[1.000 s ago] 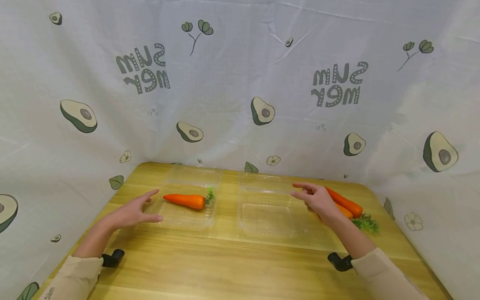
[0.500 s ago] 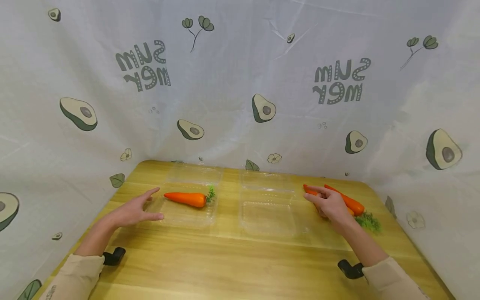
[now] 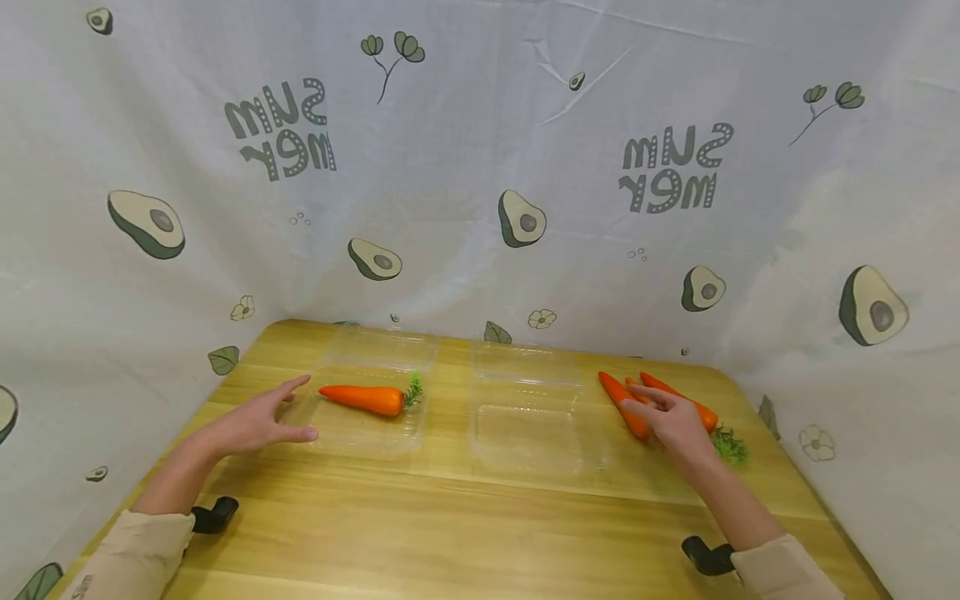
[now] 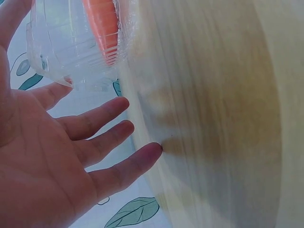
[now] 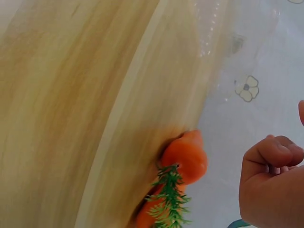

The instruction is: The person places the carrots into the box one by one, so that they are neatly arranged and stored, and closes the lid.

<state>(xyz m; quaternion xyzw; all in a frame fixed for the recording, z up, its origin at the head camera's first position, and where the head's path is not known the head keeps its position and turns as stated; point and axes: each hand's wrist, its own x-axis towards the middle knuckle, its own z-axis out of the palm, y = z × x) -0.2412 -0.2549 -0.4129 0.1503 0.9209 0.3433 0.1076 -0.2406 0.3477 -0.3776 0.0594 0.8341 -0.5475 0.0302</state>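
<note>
My left hand (image 3: 251, 425) stays spread beside the left clear plastic container (image 3: 367, 442), thumb and fingers apart, holding nothing. In that container lies an orange carrot (image 3: 363, 400) with a green top. At the right, my right hand (image 3: 678, 429) is over a group of carrots, its fingers loosely bent. One carrot (image 3: 624, 407) lies left of the hand, and another carrot (image 3: 701, 412) shows beyond it. A further carrot between them is mostly hidden by the fingers. In the right wrist view, a carrot (image 5: 185, 159) lies apart from the bent fingers, which grip nothing visible.
A second clear container (image 3: 528, 437) stands with its lid raised, right of the first and left of the loose carrots. The wooden table (image 3: 420, 533) ends at a printed white curtain (image 3: 442, 167) at the back and sides.
My right hand has shifted right over the carrots, and the left one of the group shows more now. The left hand has hardly moved. The head view has swayed slightly.
</note>
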